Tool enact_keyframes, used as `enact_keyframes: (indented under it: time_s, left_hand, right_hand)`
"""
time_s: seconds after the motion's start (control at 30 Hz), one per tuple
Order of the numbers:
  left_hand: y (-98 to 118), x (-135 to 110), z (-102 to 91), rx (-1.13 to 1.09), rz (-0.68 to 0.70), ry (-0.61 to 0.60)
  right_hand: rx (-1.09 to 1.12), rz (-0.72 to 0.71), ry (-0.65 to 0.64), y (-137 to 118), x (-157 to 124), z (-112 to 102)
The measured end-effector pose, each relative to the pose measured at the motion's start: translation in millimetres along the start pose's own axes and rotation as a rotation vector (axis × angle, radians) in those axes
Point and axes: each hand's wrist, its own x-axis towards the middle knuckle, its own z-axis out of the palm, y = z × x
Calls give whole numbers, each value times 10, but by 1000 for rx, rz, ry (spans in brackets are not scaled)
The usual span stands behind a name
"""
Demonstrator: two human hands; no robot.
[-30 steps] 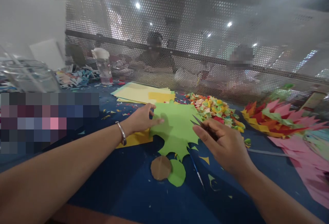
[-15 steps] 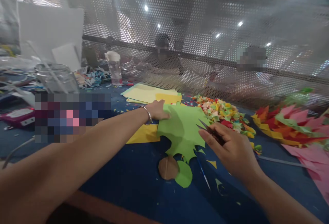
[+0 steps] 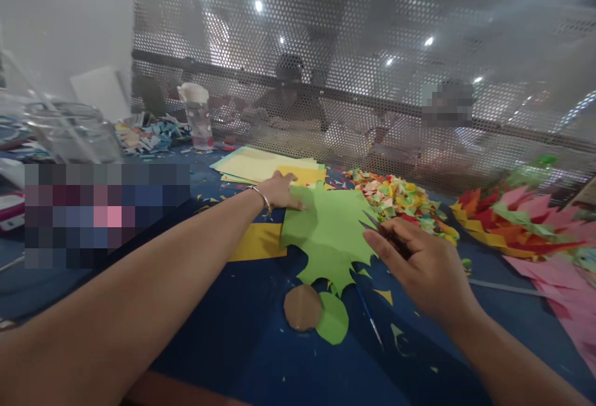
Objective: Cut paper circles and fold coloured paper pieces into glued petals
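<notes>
My left hand point(image 3: 278, 191), with a bangle at its wrist, reaches to the upper left of a light green paper sheet point(image 3: 326, 226). Its thumb lies over the sheet's edge and the fingers are spread toward a yellow sheet point(image 3: 302, 175). Scissors point(image 3: 372, 223) are in my right hand point(image 3: 419, 257), blades slightly parted, at the green sheet's right side. Curved notches are cut along that sheet's lower edge. Below it lie a brown disc point(image 3: 302, 308) and a green paper disc point(image 3: 334, 319), partly overlapping. A blue pen point(image 3: 370, 317) lies beside them.
Pale paper sheets point(image 3: 261, 164) are stacked behind the left hand. Small coloured paper pieces point(image 3: 395, 198) are heaped at the back right, near pointed red, orange and pink paper point(image 3: 521, 220). A glass jar point(image 3: 69, 133) and bottle point(image 3: 198, 117) stand left, before a perforated screen point(image 3: 349, 71).
The view has turned slightly right, so the jar and bottle sit further left. Both hands keep nearly the same places at the green sheet; the left fingers look a little more spread.
</notes>
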Motion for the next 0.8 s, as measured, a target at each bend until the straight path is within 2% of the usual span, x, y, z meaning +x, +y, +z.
enact_keyframes:
  time_s: [0.3, 0.53, 0.67, 0.8]
  left_hand:
    - [-44, 66, 34, -89, 31, 51]
    - [11, 44, 114, -451, 89, 162]
    - [-19, 111, 95, -679, 12, 257]
    - [-129, 194, 61, -856, -160, 381]
  right_hand:
    - [-19, 10, 2, -29, -11, 40]
    - [3, 20, 1, 7, -1, 5]
    - [0, 19, 27, 13, 1, -20]
    - [-24, 40, 36, 12, 5, -34]
